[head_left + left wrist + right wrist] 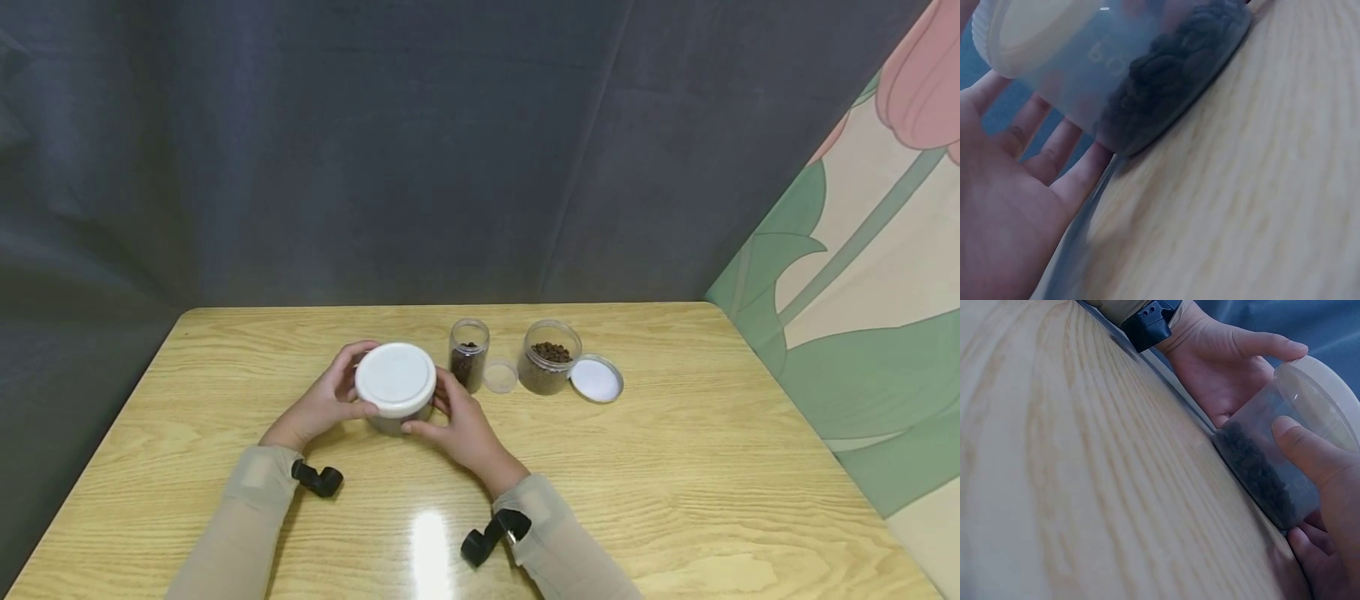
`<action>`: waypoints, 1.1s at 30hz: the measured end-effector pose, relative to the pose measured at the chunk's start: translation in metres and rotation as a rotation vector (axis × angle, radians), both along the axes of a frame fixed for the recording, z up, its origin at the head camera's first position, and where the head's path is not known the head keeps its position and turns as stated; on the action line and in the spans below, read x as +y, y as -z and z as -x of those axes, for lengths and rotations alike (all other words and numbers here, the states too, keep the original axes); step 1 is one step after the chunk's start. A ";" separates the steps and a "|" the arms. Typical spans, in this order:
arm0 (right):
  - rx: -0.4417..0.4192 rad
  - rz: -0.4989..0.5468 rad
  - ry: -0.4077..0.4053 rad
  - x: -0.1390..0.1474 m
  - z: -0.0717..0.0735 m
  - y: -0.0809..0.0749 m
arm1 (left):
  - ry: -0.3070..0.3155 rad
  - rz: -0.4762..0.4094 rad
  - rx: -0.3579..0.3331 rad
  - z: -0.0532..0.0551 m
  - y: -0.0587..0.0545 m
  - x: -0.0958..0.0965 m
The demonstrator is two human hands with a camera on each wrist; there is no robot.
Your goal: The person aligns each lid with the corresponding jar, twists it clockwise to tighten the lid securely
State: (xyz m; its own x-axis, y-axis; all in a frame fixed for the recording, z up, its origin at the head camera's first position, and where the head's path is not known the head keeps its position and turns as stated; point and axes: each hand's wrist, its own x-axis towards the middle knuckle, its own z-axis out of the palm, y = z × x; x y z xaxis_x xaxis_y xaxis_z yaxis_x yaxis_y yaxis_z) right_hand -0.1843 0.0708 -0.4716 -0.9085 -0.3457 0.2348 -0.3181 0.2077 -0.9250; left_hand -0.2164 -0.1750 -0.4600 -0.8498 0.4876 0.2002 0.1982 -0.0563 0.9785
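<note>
Slim jar (467,367), squat jar (545,377): open. Lidded jar (396,385) still to go, I reckon; left hand (326,407), right hand (467,432) holding it.

Wood-grain table (712,483); dark backdrop (405,150), apparently cloth; flower-patterned surface (877,333) at right.

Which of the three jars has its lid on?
The white-topped jar held between the left hand and right hand. The slim jar and the rightmost jar both stand uncapped.
</note>
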 end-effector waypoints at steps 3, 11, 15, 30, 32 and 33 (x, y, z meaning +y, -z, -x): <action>0.003 -0.002 -0.003 0.000 0.000 0.000 | 0.011 0.012 -0.007 0.000 0.000 -0.002; 0.013 -0.009 -0.003 0.000 0.000 0.001 | 0.060 -0.002 -0.033 0.000 0.000 -0.005; 0.007 -0.007 -0.001 0.000 -0.001 0.000 | 0.050 -0.006 -0.038 -0.001 0.002 -0.005; -0.009 -0.010 0.000 0.000 0.000 -0.001 | 0.018 -0.003 -0.041 0.000 0.004 -0.003; -0.011 -0.011 0.000 0.000 0.000 -0.001 | 0.021 -0.005 -0.045 0.000 0.003 -0.004; -0.010 -0.011 0.000 0.000 0.000 -0.001 | 0.023 -0.006 -0.046 -0.001 0.003 -0.004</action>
State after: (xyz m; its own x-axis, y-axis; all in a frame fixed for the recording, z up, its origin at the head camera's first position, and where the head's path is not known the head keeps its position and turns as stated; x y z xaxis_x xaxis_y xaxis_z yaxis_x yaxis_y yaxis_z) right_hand -0.1843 0.0711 -0.4705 -0.9108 -0.3483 0.2217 -0.3087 0.2177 -0.9259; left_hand -0.2159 -0.1791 -0.4633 -0.8469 0.5057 0.1642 0.1518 -0.0659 0.9862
